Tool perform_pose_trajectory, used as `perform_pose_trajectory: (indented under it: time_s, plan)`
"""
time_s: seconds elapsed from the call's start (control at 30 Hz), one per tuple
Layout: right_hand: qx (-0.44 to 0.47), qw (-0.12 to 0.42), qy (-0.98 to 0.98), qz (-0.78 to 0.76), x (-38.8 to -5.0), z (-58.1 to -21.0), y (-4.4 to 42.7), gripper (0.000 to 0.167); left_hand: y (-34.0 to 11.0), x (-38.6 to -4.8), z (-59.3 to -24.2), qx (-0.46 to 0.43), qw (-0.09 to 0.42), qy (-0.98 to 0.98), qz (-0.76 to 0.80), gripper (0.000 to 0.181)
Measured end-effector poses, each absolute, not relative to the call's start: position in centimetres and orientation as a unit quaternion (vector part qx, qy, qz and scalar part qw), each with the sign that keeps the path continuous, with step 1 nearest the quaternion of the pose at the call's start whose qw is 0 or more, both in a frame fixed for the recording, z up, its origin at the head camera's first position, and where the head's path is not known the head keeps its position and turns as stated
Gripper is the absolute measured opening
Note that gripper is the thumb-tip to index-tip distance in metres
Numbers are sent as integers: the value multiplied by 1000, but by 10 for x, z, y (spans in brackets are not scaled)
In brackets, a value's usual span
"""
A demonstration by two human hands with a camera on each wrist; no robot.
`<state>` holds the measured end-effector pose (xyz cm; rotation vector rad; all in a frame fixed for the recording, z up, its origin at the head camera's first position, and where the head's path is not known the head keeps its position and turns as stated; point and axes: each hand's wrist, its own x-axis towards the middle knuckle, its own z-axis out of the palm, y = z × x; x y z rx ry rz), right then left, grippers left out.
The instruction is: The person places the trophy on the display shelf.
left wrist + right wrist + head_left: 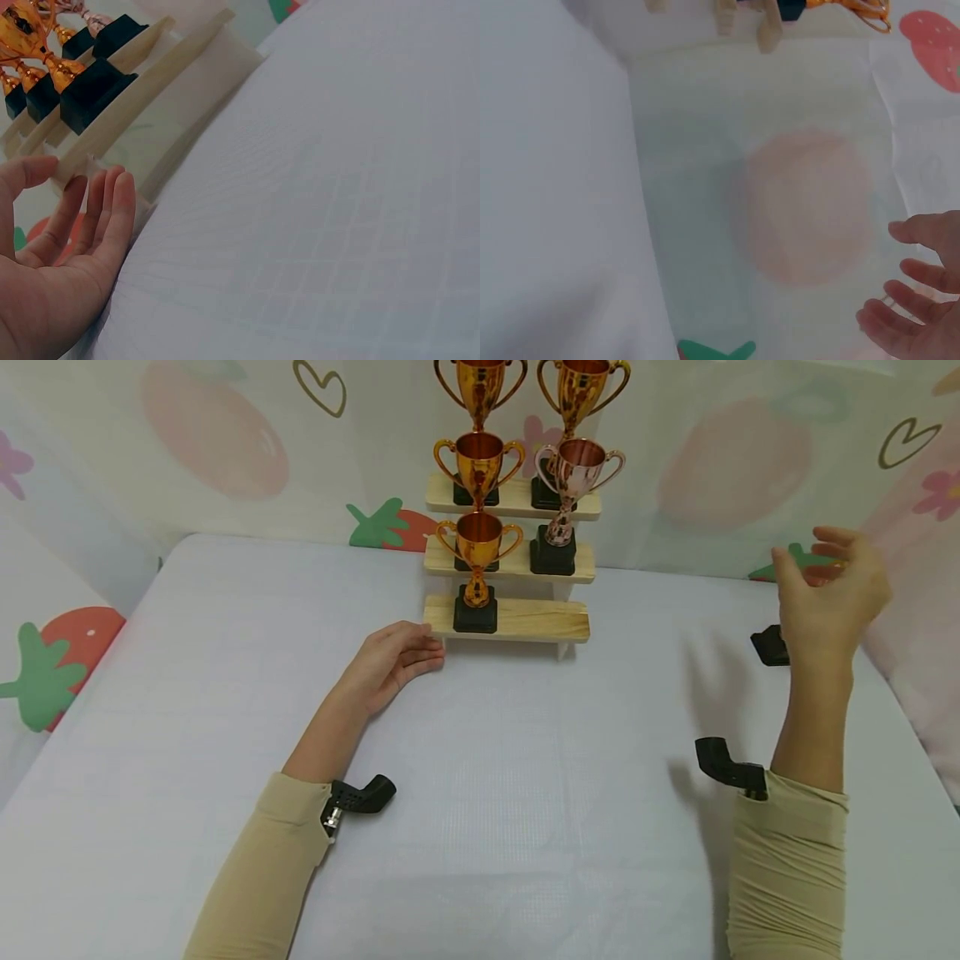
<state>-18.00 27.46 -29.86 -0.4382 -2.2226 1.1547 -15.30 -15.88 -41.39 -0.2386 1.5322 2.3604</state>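
A three-step wooden stand carries several two-handled trophy cups on black bases. One gold trophy stands at the left of the lowest step; a rose-gold trophy is on the right of the middle step. At the lowest step's left end, my left hand pinches the wood lightly between thumb and fingertips, also seen in the left wrist view. My right hand is raised at the right, fingers spread and loosely bent. Beside its wrist shows a black base; the hand and forearm hide whatever stands above it.
A white cloth covers the table. Behind it hangs a pale curtain printed with strawberries, hearts and flowers. More gold trophies stand on the upper steps. Black wrist mounts stick out from both sleeves.
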Motion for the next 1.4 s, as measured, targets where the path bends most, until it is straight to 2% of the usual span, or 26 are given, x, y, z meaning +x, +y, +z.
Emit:
perform_pose_trajectory:
  time_s: [0.43, 0.67, 1.4]
  plan:
    - [-229, 312, -841, 379, -173, -294, 293, 46, -158, -152, -411, -91, 160, 543, 819, 11]
    - [-283, 275, -847, 356, -166, -287, 296, 50, -158, -153, -412, -91, 161, 540, 821, 11]
    - [-342, 216, -842, 356, -171, -303, 316, 58, -159, -153, -414, -81, 163, 536, 824, 10]
